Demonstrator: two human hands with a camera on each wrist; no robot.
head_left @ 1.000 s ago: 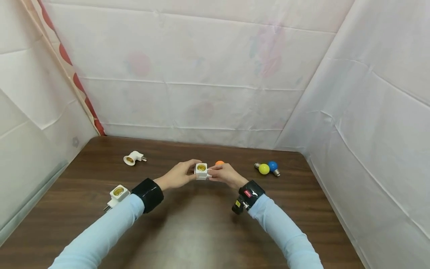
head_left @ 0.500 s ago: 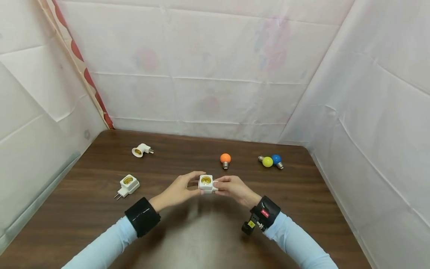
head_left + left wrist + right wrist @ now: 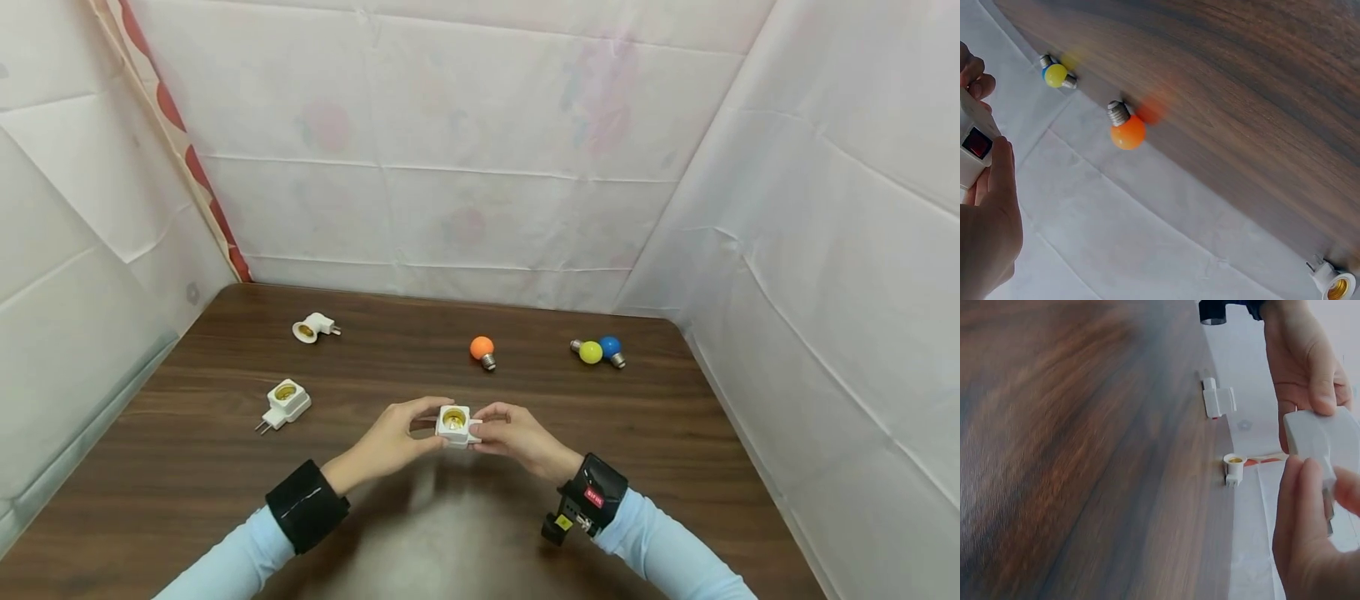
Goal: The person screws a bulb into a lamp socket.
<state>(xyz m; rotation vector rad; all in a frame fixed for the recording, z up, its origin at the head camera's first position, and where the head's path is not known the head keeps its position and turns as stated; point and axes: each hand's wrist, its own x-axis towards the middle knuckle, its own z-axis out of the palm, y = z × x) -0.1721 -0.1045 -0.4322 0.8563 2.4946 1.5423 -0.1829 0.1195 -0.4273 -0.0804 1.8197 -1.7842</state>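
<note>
Between both hands, above the middle of the table, is a white plug-in bulb socket (image 3: 453,422) with its brass-lined opening facing up. My left hand (image 3: 393,440) grips its body from the left, thumb in front and fingers behind. From the right, my right hand (image 3: 521,435) pinches the narrower plug end. In the left wrist view, a dark red rocker switch (image 3: 977,143) shows on the socket's side. The right wrist view shows the socket's smooth white back (image 3: 1319,434) and part of its metal prongs (image 3: 1329,512) by the right fingers.
An orange bulb (image 3: 482,348) lies behind the hands. Farther right, a yellow bulb (image 3: 591,352) and a blue bulb (image 3: 611,347) lie together. On the left are a square white socket (image 3: 287,402) and a round-flanged one (image 3: 315,327). White sheets (image 3: 465,150) enclose the table.
Both hands have drawn the socket back toward the body, away from the orange bulb, which now shows fully. The orange bulb's metal base has swung slightly to the right since half a second ago.
</note>
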